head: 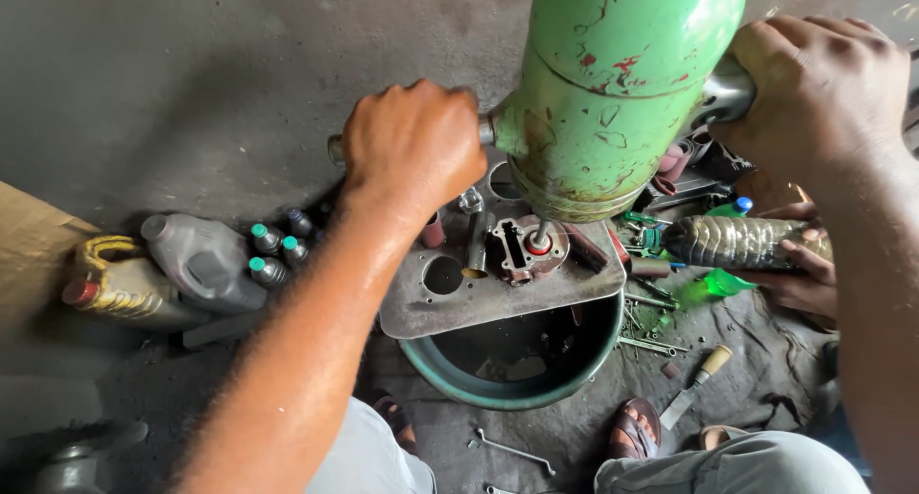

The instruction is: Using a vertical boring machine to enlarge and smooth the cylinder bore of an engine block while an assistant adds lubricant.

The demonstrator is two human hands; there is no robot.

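A big green drill body (pixel 622 82) with chipped paint hangs over a metal plate. My left hand (pixel 412 145) is closed around its left side handle. My right hand (pixel 823 82) grips the metal handle on its right side. The drill's bit comes down onto a small reddish metal part (pixel 525 250) lying on the grey plate (pixel 421 312). That plate rests across the rim of a dark green round basin (pixel 565 374). Another person's hand (pixel 809 279) at the right edge holds a clear plastic bottle (pixel 742 242) lying sideways.
Oil jugs, one grey (pixel 201 259) and one yellow-trimmed (pixel 120 283), lie at the left with several small capped bottles (pixel 273 255). A wrench (pixel 512 449), a wooden-handled chisel (pixel 697 384) and loose tools lie on the dirty floor. My sandalled foot (pixel 637 427) is below the basin.
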